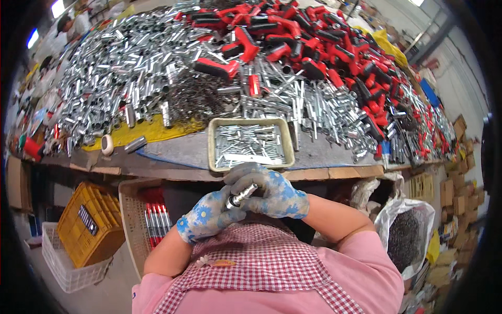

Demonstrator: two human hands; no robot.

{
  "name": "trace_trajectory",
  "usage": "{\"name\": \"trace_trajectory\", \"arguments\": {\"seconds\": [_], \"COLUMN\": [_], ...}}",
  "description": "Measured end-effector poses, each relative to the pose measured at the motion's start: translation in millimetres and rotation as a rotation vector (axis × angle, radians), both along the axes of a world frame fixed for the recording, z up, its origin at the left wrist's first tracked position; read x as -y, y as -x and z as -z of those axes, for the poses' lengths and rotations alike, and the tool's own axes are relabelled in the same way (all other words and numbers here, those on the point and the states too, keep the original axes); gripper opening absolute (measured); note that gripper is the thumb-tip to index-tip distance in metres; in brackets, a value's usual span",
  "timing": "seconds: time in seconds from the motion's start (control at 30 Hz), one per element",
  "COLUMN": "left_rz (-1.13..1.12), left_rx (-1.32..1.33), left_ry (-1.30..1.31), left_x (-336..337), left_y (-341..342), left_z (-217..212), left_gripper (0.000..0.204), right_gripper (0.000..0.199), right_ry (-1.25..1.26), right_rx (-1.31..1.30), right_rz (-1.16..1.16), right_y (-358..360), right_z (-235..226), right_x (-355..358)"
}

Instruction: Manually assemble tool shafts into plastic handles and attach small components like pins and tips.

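In front of my chest, close to the table's edge, both hands are together around a shiny metal cylindrical part with a stepped, grooved end. My left hand, in a white glove with blue flowers, is closed round its lower end. My right hand, in a matching glove with grey fingers, is closed against its other side; some fingertips are hidden. Just beyond the hands stands a cream tray holding many small metal pins. Neither hand touches the tray.
The table bears a heap of metal tubes, dark springs and red-and-black handles. A yellow cloth lies under the tubes. Below stand a yellow crate at left and a white sack at right.
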State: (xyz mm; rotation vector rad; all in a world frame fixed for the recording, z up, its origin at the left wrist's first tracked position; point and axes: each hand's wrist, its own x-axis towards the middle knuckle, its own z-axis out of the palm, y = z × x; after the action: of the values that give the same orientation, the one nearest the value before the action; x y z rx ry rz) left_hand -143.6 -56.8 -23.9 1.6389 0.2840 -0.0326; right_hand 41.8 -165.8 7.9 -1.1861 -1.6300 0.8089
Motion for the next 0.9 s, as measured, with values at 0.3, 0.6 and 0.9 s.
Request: {"name": "trace_trajectory", "arguments": {"seconds": [0.3, 0.6, 0.9], "left_rz": [0.098, -0.126, -0.254], "left_rx": [0.223, 0.368, 0.381], "left_ry": [0.097, -0.225, -0.550], "left_x": [5.5, 13.8, 24.4], "left_y": [-28.6, -9.4, -14.6], "left_z": [-22.3, 19.9, 8.0], "left_gripper": [0.059, 0.027, 0.021], "right_gripper": [0.042, 0.036, 0.034], "right_ry": [0.128, 0.200, 0.562], "right_rx": [0.060, 0.871, 1.323], "right_rz": [-0.091, 0.847, 0.947], "right_y": [-16.5, -113.4, -144.9], "right_z": [5.9, 12.8, 35.7], "right_x": [10.3, 43.0, 17.4]}}
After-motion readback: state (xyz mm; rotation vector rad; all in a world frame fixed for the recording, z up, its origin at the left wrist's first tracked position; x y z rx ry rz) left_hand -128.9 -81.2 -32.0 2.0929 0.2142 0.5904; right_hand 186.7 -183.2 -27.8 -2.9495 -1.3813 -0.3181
